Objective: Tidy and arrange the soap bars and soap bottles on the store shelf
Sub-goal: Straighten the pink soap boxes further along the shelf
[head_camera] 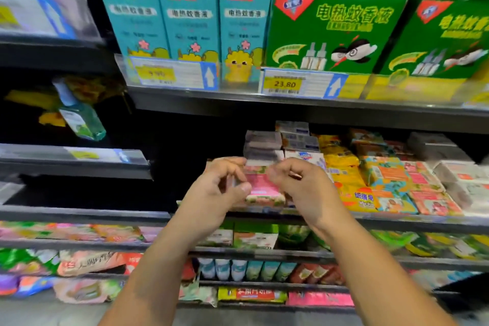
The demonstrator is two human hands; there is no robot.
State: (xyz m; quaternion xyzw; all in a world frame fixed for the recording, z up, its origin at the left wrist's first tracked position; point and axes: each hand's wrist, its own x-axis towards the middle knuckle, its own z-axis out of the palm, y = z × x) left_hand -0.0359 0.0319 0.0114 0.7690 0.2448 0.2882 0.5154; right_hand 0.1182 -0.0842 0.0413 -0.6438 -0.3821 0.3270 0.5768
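Observation:
A pink soap bar pack [263, 188] lies at the front of the middle shelf [397, 219], on top of a green-and-white pack. My left hand [219, 185] is just left of it with curled fingers, thumb tip near the pack's left edge. My right hand [299, 182] hovers at its right side, fingers curled over it. Whether either hand touches the pack is blurred. Behind the pack stand stacks of grey and white soap boxes [264, 145]. Yellow soap packs [341, 164] and orange-teal ones [389, 180] fill the shelf to the right.
Teal boxes [190, 21] and green boxes [333, 26] of mosquito liquid stand on the shelf above, behind price tags [284, 84]. A green bottle [79, 114] leans on the left shelf. The lower shelves hold more packs and small bottles [238, 268]. The shelf space left of the pink pack is dark.

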